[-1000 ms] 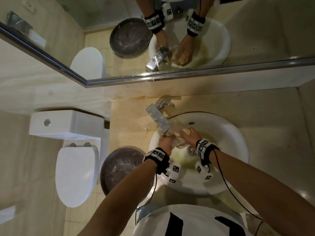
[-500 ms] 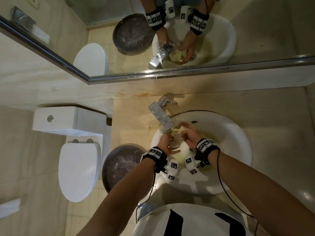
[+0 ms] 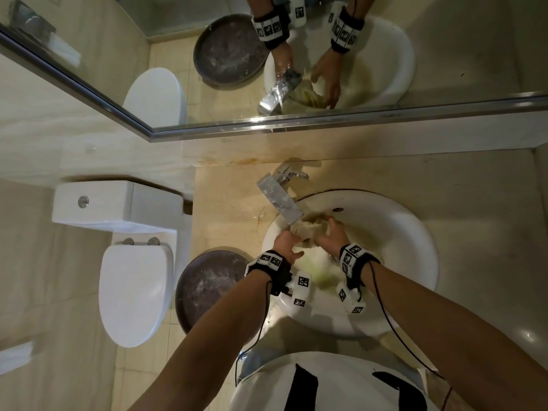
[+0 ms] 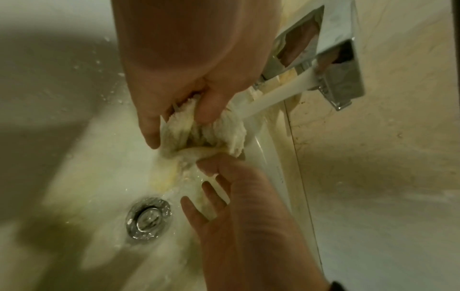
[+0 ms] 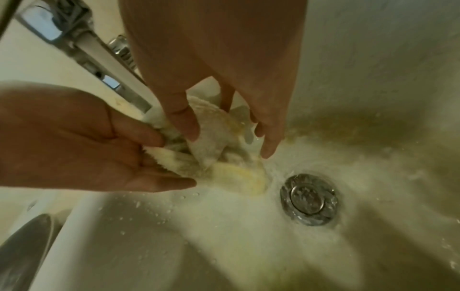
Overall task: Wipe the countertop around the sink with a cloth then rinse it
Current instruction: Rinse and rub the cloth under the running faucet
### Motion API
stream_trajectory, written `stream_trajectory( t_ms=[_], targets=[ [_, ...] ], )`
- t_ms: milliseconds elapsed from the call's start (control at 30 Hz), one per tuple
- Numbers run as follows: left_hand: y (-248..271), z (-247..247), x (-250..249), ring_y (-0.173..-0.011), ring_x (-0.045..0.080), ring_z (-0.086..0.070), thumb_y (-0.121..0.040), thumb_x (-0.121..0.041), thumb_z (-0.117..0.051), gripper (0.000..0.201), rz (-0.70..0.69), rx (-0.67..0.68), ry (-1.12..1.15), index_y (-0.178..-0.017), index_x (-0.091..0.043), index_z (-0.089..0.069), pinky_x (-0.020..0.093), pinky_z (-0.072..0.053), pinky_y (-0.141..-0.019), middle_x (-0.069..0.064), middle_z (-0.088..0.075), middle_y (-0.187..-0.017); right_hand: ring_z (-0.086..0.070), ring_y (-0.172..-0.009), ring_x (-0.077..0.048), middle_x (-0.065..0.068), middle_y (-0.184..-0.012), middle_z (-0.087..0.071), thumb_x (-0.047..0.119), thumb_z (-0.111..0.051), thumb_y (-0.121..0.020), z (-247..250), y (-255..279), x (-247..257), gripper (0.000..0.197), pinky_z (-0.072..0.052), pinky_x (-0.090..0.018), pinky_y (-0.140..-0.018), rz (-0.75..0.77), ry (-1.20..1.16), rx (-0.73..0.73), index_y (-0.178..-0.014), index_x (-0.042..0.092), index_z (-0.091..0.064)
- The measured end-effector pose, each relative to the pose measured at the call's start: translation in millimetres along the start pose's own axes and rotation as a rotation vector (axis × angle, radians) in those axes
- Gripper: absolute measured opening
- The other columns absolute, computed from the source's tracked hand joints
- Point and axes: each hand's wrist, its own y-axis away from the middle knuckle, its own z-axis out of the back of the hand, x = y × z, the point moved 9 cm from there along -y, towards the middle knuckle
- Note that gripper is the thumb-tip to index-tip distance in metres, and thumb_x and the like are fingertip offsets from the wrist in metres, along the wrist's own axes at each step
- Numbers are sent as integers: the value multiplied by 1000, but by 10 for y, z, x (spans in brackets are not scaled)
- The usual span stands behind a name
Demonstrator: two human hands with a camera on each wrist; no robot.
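Cloth: the wet, cream-white terry cloth [image 3: 308,229] is bunched between your two hands inside the round white ceramic sink [image 3: 415,250], directly under the spout, at about 10 o'clock from the drain.
Left hand: your left hand [image 3: 285,244] has its grip on the near-left end of the cloth, thumb pressing the fabric into your fingers [image 5: 139,133].
Right hand: your right hand [image 3: 332,236] has its grip over the top and far side of the cloth, with the thumb [image 4: 211,106] digging into the folds; the other fingers spread down around the bundle.
Water: a white stream [image 4: 278,94] runs from the flat, square chrome tap [image 3: 278,200] onto the cloth, then flows foaming across the basin floor.
Drain: the round chrome drain plug [image 5: 308,198] lies just beside the cloth, not touching it, with water washing over it.
Worktop: the beige marble worktop [image 3: 444,185] surrounds the sink; the tap stands on it at 11 o'clock of the basin.
Surroundings: a white toilet [image 3: 133,280] and a round dark basin [image 3: 207,286] on the floor sit at 9 o'clock of the sink; a mirror [image 3: 326,54] lies beyond at 12 o'clock.
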Motion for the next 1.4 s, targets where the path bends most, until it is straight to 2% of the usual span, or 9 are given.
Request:
stream_trajectory(
  t_ms=[133,233,367,467,600,800,1033,1300,1400],
  targets=[
    [29,-177,-167,-85,-7,-60,-96,2,-54,37,-81,96,-5,-132,-6,-51,10,-51,-74,-1,-50,-116,-63,-111,-21,-5,-130,-57,54,-80,-55,-261,-284,-187,90,-57,-44,-92,115,51,83,-136,45,-43],
    [135,-229,-255,-94,15,-60,-99,-3,-47,26,-36,67,195,-123,-9,-54,35,-57,-85,2,-59,-105,-66,-100,-21,-3,-115,-65,60,-76,-65,-246,-219,-39,79,-58,-43,-86,166,139,67,-134,43,-44],
    [112,-239,-206,-90,15,-61,-99,-11,-50,32,-7,33,221,-129,-5,-56,28,-55,-67,5,-64,-100,-65,-103,-33,-12,-114,-68,62,-52,-78,-87,-11,254,70,-53,-41,-89,208,233,40,-139,26,-45],
    [110,-289,-184,-102,22,-61,-100,-6,-47,23,-1,71,228,-121,-8,-56,35,-55,-80,5,-61,-104,-64,-106,-32,-10,-120,-67,66,-47,-78,-47,90,342,78,-52,-40,-91,227,235,68,-143,23,-43],
    [68,-138,-57,-110,26,-55,-98,-14,-53,44,29,-46,299,-141,-10,-45,44,-54,-90,7,-56,-122,-61,-113,-20,2,-133,-58,52,-65,-86,103,188,321,63,-52,-42,-98,129,13,40,-140,24,-50],
    [-6,-122,36,-111,20,-50,-98,-24,-55,47,7,-79,276,-142,-10,-45,46,-47,-103,13,-46,-146,-56,-111,-34,-16,-126,-52,37,-62,-93,310,229,140,44,-48,-36,-91,-25,184,-175,-124,8,-52],
    [50,-164,49,-96,15,-61,-100,-22,-50,31,51,-51,367,-128,-11,-59,27,-54,-71,8,-64,-119,-62,-109,-21,-1,-118,-67,68,-47,-91,-273,309,-2,53,-53,-48,-95,-266,-460,224,-119,26,-64],
    [35,-91,255,-81,17,-62,-97,-23,-49,20,73,-84,154,-103,-14,-66,35,-52,-76,2,-70,-87,-55,-126,-28,-10,-142,-55,43,-60,-97,-201,198,166,62,-48,-45,-105,-19,-187,67,-148,11,-45],
    [4,-35,141,-74,24,-63,-103,-36,-41,37,-10,-224,26,-108,-10,-66,39,-55,-69,12,-70,-89,-65,-110,-26,-7,-119,-69,57,-70,-84,-247,216,165,62,-53,-43,-98,-4,-89,91,-127,13,-63]
  ],
)
